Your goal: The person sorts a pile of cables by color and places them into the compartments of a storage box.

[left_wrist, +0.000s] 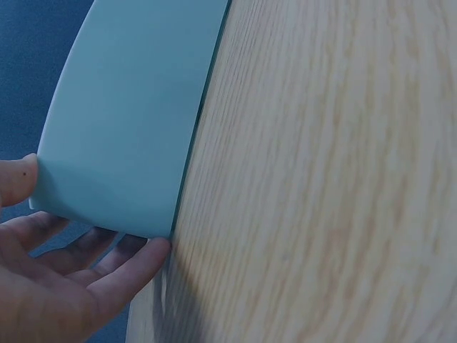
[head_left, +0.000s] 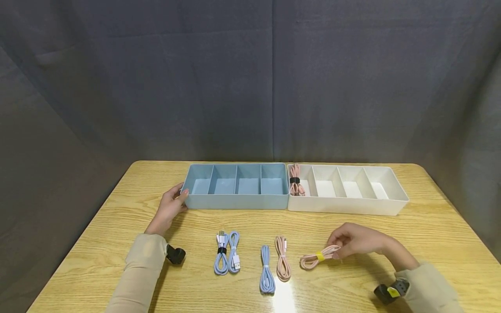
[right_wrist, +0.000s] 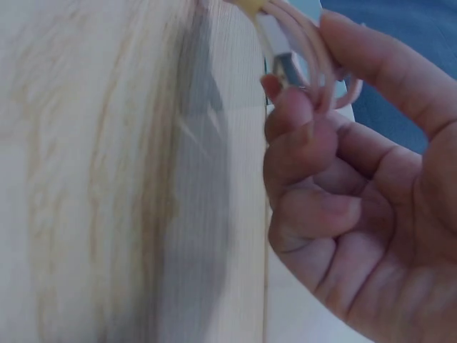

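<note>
Since the right hand point(head_left: 354, 239) pinches one end of the yellow-tied pink cable point(head_left: 312, 262), thumb against fingertips, we'd say the hold matters most here. We'd want that pinch firm but not crushing, on several loops at once, so no strand slips out; gripping nearer the yellow tie point(head_left: 320, 256) would probably cut the sag. Right wrist view has a metal-tipped plug point(right_wrist: 283, 61) right by the fingers, so we'd avoid squeezing or bending there. Any carry should be slow and level, in our view, as the far loop could swing into the loose pink cable point(head_left: 282, 261). Left hand point(head_left: 170, 206): thumb at the rim, fingers along the end wall, clamped on the blue box point(head_left: 236, 201); light pressure should steady it without tipping. Position: the yellow-tied cable runs out left from the right fingers, loop end slightly nearer us, just beside the loose pink cable. It's on the near side of the white box point(head_left: 348, 206), outside it. We can't tell whether the far loop touches the table point(head_left: 195, 295).
</note>
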`<state>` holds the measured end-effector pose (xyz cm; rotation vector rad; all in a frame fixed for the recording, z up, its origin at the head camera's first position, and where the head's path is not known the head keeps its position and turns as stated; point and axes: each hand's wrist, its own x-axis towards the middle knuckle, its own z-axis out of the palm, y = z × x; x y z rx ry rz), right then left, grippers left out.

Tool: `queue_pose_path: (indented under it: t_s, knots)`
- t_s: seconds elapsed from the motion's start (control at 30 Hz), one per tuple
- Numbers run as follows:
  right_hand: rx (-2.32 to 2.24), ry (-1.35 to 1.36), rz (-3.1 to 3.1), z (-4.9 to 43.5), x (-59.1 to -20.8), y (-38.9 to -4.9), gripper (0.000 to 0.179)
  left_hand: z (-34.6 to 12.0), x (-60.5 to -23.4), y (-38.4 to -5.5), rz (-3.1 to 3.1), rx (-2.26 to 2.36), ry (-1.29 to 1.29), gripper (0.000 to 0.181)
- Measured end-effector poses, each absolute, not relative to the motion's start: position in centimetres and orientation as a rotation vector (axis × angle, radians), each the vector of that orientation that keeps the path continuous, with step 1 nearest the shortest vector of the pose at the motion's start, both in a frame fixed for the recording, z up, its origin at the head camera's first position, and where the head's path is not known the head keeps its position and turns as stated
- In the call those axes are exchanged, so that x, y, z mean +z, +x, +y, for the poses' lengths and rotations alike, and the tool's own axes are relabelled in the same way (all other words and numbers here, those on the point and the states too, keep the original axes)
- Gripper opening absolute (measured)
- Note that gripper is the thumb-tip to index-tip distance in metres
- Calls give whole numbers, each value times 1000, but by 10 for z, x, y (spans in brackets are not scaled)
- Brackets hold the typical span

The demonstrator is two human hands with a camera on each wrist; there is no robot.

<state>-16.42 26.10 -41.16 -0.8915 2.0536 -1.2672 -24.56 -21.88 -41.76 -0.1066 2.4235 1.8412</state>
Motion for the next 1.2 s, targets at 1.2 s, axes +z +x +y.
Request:
queue_pose_path:
  t_s: [1.2]
  knots:
    - [-1565,-464,2260,271,-413,-153,31,-220,-420,-246,2440,1832,-56,54]
